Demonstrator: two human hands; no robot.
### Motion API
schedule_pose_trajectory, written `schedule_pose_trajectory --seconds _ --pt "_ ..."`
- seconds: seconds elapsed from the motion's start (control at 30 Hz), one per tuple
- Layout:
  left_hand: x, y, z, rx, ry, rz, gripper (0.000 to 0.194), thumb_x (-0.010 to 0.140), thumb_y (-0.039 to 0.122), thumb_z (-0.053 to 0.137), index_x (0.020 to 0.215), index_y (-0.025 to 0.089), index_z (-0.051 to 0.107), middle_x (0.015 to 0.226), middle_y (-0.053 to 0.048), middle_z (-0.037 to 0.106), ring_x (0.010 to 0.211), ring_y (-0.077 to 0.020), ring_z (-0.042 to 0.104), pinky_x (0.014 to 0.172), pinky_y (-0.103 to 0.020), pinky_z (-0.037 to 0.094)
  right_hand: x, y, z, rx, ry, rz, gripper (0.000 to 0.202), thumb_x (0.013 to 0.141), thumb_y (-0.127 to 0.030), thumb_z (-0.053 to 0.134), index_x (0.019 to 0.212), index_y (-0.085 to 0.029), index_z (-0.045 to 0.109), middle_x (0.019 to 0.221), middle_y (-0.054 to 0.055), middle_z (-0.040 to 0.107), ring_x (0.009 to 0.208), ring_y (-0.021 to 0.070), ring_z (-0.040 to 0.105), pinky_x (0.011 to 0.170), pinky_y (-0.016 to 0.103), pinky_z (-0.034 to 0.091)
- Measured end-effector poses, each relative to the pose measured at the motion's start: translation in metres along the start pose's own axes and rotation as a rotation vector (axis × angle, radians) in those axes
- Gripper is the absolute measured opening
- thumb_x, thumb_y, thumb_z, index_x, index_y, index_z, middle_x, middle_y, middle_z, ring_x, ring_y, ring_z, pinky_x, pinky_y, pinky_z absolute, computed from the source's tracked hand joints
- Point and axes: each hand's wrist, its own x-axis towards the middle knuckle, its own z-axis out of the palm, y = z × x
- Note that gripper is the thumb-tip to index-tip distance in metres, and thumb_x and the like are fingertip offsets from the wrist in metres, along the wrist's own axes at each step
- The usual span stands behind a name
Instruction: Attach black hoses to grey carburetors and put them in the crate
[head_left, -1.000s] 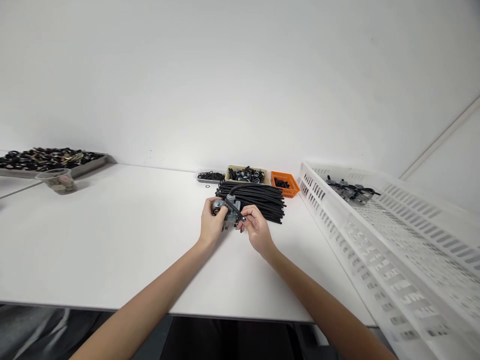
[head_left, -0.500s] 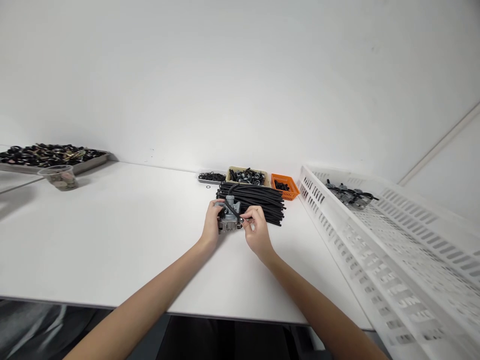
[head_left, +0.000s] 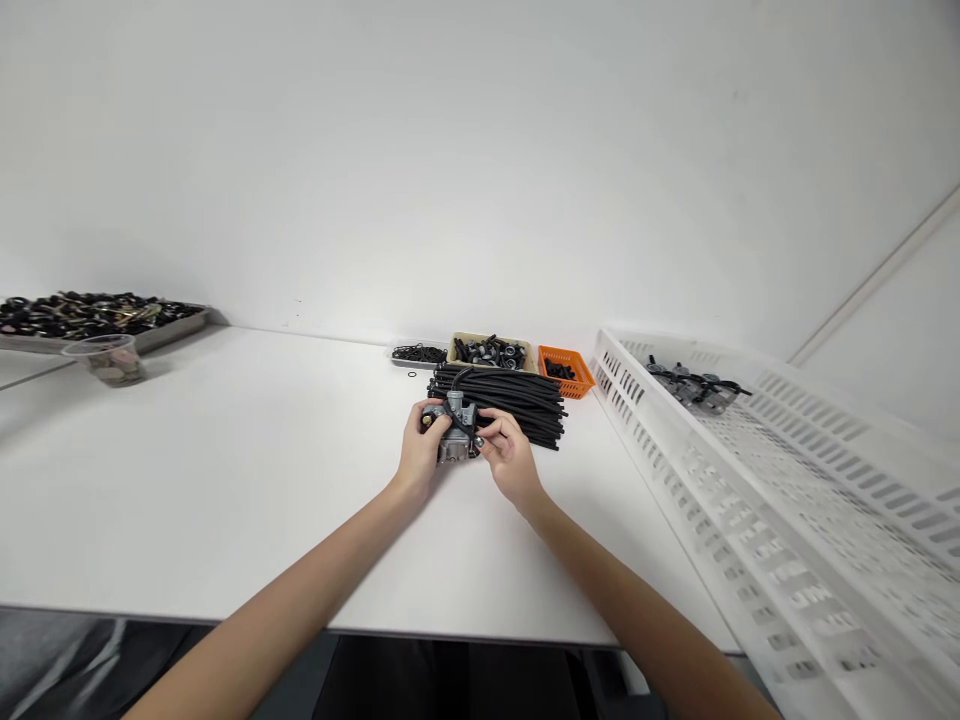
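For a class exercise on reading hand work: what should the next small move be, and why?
Perhaps the right hand should ease the lower end of the black tube against the grey metal part. The left hand grips that part, and the right is at the tube's lower end; whether that end is seated cannot be told.

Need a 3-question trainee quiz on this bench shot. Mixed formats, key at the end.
1. True or false: the left hand holds the grey metal carburetor-like part.

2. What lies on the table just beyond the held part?
A) A clear round plastic cup
B) A bundle of long black rubber-like tubes
C) A flat metal tray of black ring-shaped pieces

3. Fill in the colour: the small ____ plastic basket stands between the cream rectangular tray and the large white slotted crate.

Key: 1. True. 2. B. 3. Orange.
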Motion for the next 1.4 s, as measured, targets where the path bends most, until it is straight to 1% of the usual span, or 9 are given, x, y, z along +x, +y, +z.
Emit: schedule_pose_trajectory --seconds 0.2,0.4,0.6,0.77,0.93,1.07,1.2,1.3,1.4 --pt "0.0 0.001 0.0 -0.037 -0.008 -0.013 0.034 0.063 0.027 0.063 0.095 0.02 0.054 0.075 0.003 0.055 0.061 -0.0116 0.055 0.053 -0.023 0.047 0.001 -0.006 0.002 0.108 0.031 0.052 0.019 0.072 -0.026 0.065 0.081 -0.021 0.049 0.115 0.007 0.05 0.101 0.0196 0.057 0.092 0.039 0.048" --pt "-0.001 0.005 0.001 -0.145 -0.055 -0.087 0.037 0.065 0.031 0.062 0.099 0.021 0.052 0.08 0.001 0.059 0.064 -0.0141 0.058 0.053 -0.024 0.048 0.001 -0.008 0.001 0.222 -0.004 0.066 0.047 0.069 -0.034 0.072 0.109 -0.026 0.048 0.121 0.007 0.052 0.106 0.0217 0.057 0.1 0.042 0.042" --pt "-0.004 0.011 0.002 -0.166 -0.113 -0.109 0.039 0.064 0.03 0.064 0.1 0.02 0.054 0.085 0.0 0.063 0.072 -0.0162 0.06 0.061 -0.025 0.048 -0.004 -0.004 0.009 0.251 -0.143 0.144 0.084 0.07 -0.033 0.074 0.139 -0.03 0.026 0.131 0.01 0.049 0.113 0.0239 0.055 0.099 0.044 0.042" --pt "-0.001 0.004 -0.002 -0.072 -0.189 -0.045 0.042 0.068 0.04 0.064 0.103 0.02 0.055 0.092 -0.003 0.063 0.077 -0.0193 0.061 0.066 -0.028 0.049 -0.001 -0.002 0.009 0.236 -0.105 0.187 0.082 0.063 -0.031 0.079 0.133 -0.029 0.037 0.113 0.006 0.062 0.1 0.0225 0.062 0.09 0.041 0.048" --pt "0.012 -0.003 -0.009 -0.046 -0.223 0.095 0.053 0.069 0.052 0.059 0.115 0.025 0.054 0.121 -0.005 0.054 0.112 -0.0264 0.051 0.082 -0.032 0.05 0.005 -0.013 0.006 0.166 -0.008 0.06 0.075 0.051 -0.022 0.085 0.118 -0.025 0.049 0.107 0.006 0.065 0.097 0.0233 0.062 0.086 0.038 0.05" --pt "0.016 -0.001 -0.013 -0.036 -0.218 0.038 0.059 0.069 0.061 0.057 0.118 0.03 0.047 0.135 -0.006 0.041 0.099 -0.0294 0.06 0.071 -0.042 0.056 0.041 -0.057 0.004 0.242 0.221 -0.152 0.074 0.059 -0.027 0.081 0.124 -0.024 0.045 0.11 0.007 0.064 0.101 0.0226 0.061 0.089 0.038 0.05" --pt "0.01 0.003 -0.013 0.083 -0.268 0.074 0.056 0.074 0.062 0.053 0.118 0.029 0.047 0.135 -0.007 0.042 0.098 -0.0286 0.061 0.071 -0.042 0.057 0.117 -0.137 -0.019 0.225 0.536 -0.328 0.079 0.07 -0.038 0.072 0.136 -0.027 0.031 0.127 0.01 0.054 0.113 0.0232 0.056 0.093 0.04 0.049" --pt "0.004 0.005 -0.012 0.183 -0.283 0.07 0.057 0.072 0.063 0.053 0.115 0.026 0.05 0.13 -0.008 0.046 0.098 -0.0288 0.061 0.07 -0.04 0.058 0.181 -0.192 -0.062 0.087 0.671 -0.484 0.081 0.08 -0.046 0.058 0.144 -0.027 0.011 0.135 0.012 0.046 0.12 0.022 0.051 0.096 0.04 0.046" --pt "-0.001 0.006 -0.014 0.293 -0.356 0.171 0.052 0.077 0.059 0.051 0.118 0.027 0.049 0.124 -0.009 0.05 0.1 -0.0284 0.059 0.074 -0.039 0.058 0.226 -0.223 -0.128 -0.265 0.813 -0.589 0.08 0.086 -0.047 0.045 0.145 -0.024 -0.003 0.141 0.013 0.037 0.126 0.022 0.045 0.102 0.042 0.039"
